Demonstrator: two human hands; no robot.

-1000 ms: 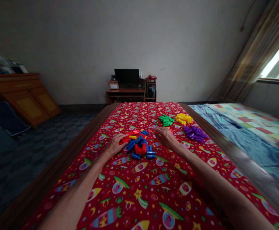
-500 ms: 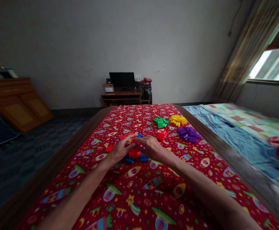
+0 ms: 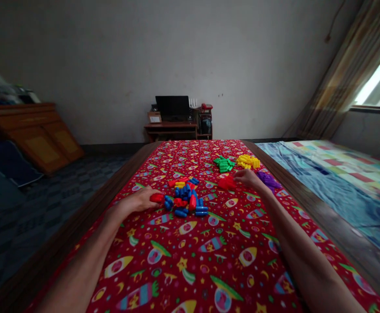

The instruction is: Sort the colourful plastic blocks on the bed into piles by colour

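Observation:
A mixed heap of blue, red and yellow plastic pieces (image 3: 186,201) lies on the red rocket-print cloth (image 3: 193,261). My left hand (image 3: 137,201) rests on the cloth at the heap's left edge, its fingertips closed on a red piece (image 3: 156,198). My right hand (image 3: 248,177) reaches far right, fingers drawn together at a small pile of red pieces (image 3: 226,182), touching it. Beyond it lie a green pile (image 3: 224,164), a yellow pile (image 3: 248,161) and a purple pile (image 3: 267,179), the purple one partly hidden by my right hand.
The cloth covers a long wooden table (image 3: 118,174) whose edges run on both sides. A bed with a patterned sheet (image 3: 333,182) lies to the right. A wooden cabinet (image 3: 36,134) stands on the left, and a desk with a monitor (image 3: 173,115) by the far wall.
Both hands were together over the mixed heap; now they have parted. My right hand moved right to the red pile, and my left hand drew back left with a red piece.

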